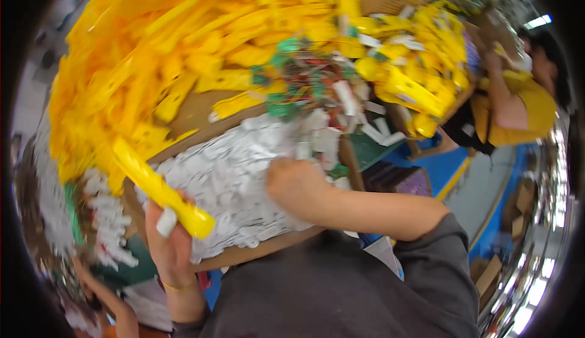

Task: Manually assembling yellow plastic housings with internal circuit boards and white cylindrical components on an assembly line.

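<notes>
My left hand (172,237) is closed around a long yellow plastic casing (159,187), which slants up and to the left. A small white piece (166,221) sits against the casing at my fingers. My right hand (289,182) is over the far right part of a cardboard box (268,246) full of flat white pieces (225,173); its fingers are hidden and smeared by motion. Just beyond it is a tangle of green circuit boards and coloured wires (304,76), with loose white parts (326,140) beside it.
A large heap of yellow casings (201,27) fills the far left. At the right, another box holds yellow and white parts (414,82). A co-worker in yellow (524,106) is beyond it. Another person's arm (113,298) shows at lower left near white parts (106,222).
</notes>
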Tool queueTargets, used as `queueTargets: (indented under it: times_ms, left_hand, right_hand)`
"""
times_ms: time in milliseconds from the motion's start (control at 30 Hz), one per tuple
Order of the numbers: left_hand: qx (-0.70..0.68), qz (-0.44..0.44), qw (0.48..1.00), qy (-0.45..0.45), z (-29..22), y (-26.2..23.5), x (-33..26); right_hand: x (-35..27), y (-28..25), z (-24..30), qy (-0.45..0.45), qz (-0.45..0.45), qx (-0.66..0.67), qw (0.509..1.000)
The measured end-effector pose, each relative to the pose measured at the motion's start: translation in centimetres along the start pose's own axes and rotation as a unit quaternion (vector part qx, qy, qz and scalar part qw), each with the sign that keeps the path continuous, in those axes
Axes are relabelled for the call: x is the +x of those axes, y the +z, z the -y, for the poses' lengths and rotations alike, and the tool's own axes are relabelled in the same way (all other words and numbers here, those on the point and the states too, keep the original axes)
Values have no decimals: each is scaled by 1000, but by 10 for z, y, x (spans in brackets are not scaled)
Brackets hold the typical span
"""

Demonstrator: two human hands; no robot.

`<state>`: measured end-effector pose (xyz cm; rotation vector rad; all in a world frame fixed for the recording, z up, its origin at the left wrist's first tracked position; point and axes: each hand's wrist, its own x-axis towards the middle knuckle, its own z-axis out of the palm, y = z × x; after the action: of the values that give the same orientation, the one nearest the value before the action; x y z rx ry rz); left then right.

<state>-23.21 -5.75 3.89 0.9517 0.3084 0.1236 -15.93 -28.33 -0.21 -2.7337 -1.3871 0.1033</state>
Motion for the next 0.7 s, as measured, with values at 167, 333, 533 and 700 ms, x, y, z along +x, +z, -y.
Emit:
queueTargets:
  times_ms: [167, 333, 533, 700]
  left_hand:
    - [-130, -23, 985, -113, 41, 16, -22]
    - [-164, -1, 971, -176, 47, 35, -21]
    - [51, -94, 992, -65, 57, 43, -31]
    - [-36, -47, 994, -92, 66, 39, -14]
  right_hand:
    - [0, -16, -3, -42, -139, 60, 988]
    - [3, -38, 21, -4, -282, 518, 808]
    - [0, -32, 30, 50, -137, 687, 712]
    - [-12, -28, 17, 156, -33, 775, 611]
